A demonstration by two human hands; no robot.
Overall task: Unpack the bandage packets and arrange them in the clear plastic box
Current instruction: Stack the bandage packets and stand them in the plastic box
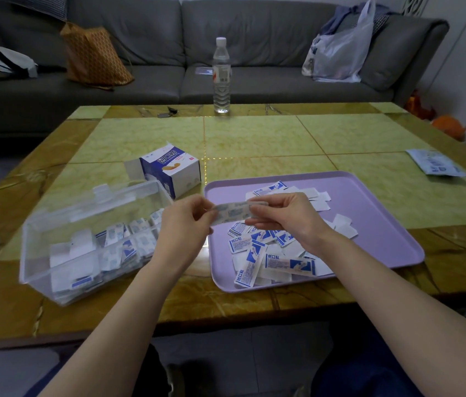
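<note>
Above the tray's [369,213] left edge, toward the table's [254,138] front, both hands pinch one packet [233,212]: left hand [186,222] on its left end, right hand [286,219] on its right, long axis side to side. The box [37,253] (part filled) lies just left of the nearer left hand. Beyond: carton [174,170], bottle [221,81], sofa [254,38].

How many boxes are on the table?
2. The clear plastic box sits on the left of the table, with bandages inside. The blue-and-white cardboard box stands open just behind it. None seems hidden.
</note>
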